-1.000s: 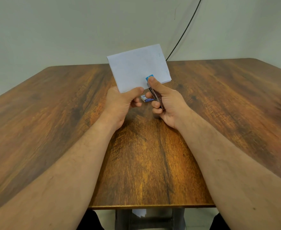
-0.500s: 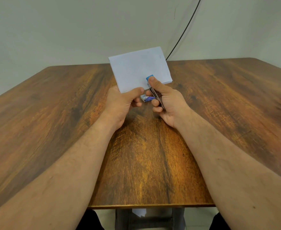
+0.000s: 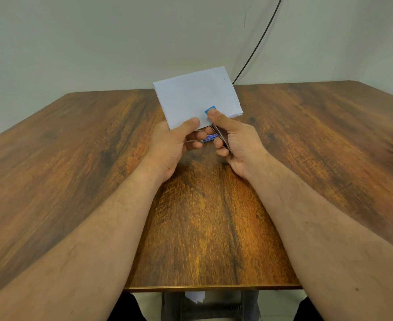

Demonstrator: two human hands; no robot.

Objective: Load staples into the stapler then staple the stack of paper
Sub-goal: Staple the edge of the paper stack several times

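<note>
Now both hands are working above the table [image 3: 75, 181].
Left hand [image 3: 167, 147] is pinching the paper stack [image 3: 195, 98] upright; right hand [image 3: 235, 144] is gripping the stapler [image 3: 210, 111] clamped over its lower edge.

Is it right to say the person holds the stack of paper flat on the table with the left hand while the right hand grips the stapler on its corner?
Not quite. The head view shows the left hand holding the stack of paper raised above the table, not flat on it. The right hand does grip the stapler on its corner.
</note>
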